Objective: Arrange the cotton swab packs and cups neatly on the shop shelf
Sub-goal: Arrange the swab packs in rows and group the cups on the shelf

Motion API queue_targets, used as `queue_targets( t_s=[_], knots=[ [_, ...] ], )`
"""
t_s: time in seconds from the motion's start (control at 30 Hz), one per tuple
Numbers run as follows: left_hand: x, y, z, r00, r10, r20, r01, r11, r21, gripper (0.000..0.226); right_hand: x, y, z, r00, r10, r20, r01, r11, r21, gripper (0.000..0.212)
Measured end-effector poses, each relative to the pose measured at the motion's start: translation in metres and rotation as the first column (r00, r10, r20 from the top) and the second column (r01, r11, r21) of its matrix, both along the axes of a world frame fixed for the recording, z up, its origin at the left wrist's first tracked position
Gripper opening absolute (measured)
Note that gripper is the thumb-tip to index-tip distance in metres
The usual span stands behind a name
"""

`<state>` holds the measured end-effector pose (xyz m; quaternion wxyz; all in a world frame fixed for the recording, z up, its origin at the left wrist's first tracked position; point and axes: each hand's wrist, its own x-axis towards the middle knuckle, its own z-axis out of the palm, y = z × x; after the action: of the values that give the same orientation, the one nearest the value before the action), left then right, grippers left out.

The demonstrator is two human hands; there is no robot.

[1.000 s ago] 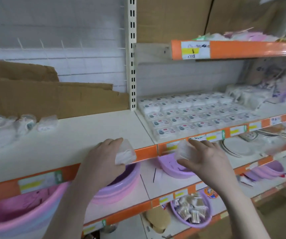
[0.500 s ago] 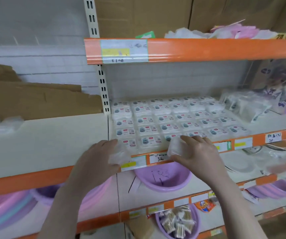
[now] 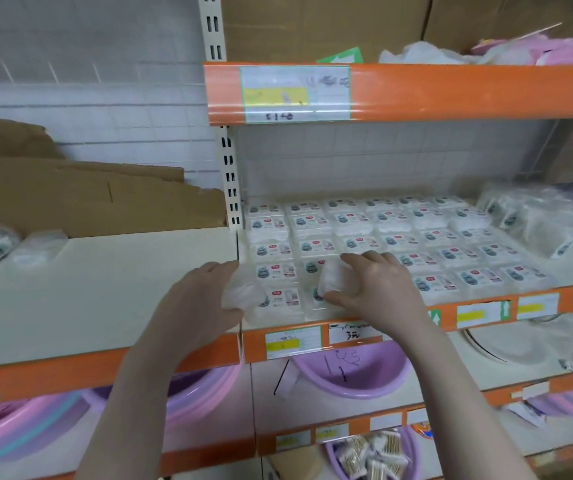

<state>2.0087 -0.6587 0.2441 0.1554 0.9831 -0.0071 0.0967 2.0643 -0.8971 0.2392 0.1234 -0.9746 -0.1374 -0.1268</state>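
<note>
Both hands are reaching over a cream shelf (image 3: 105,289) with an orange front edge. The left hand (image 3: 202,303) is gripping a soft clear-wrapped swab pack (image 3: 243,292); the right hand (image 3: 378,292) is clasping another pack (image 3: 333,280) above flat rows of labelled rectangular packs (image 3: 364,237). Torn brown cardboard (image 3: 88,199) is leaning against the white wall.

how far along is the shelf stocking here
Mostly done: a neat grid of cotton swab packs covers the shelf. In hand: the left hand and right hand each hold a pack at the front rows. Left: loose packs at right and far left.
</note>
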Motion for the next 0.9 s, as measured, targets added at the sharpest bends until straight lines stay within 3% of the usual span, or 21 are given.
queue_targets(
  t_s=[0.27, 0.67, 0.73, 0.9],
  knots=[
    [0.0, 0.028, -0.003, 0.999, 0.034, -0.03, -0.036, 0.998, -0.043, 0.071, 0.036, 0.042, 0.013, 0.965, 0.167, -0.204, -0.183, 0.981, -0.062, 0.065],
    [0.017, 0.072, -0.013, 0.996, 0.004, -0.084, -0.007, 0.999, -0.034, 0.07, 0.077, 0.095, 0.017, 0.905, 0.275, -0.324, -0.326, 0.938, -0.115, 0.068],
    [0.022, 0.078, -0.017, 0.997, -0.02, -0.078, 0.018, 0.999, -0.034, 0.071, 0.08, 0.095, 0.017, 0.893, 0.287, -0.348, -0.336, 0.937, -0.089, 0.068],
    [0.031, 0.087, -0.026, 0.994, -0.073, -0.078, 0.072, 0.997, -0.012, 0.071, 0.083, 0.086, 0.026, 0.814, 0.267, -0.516, -0.219, 0.964, 0.153, 0.066]
  ],
)
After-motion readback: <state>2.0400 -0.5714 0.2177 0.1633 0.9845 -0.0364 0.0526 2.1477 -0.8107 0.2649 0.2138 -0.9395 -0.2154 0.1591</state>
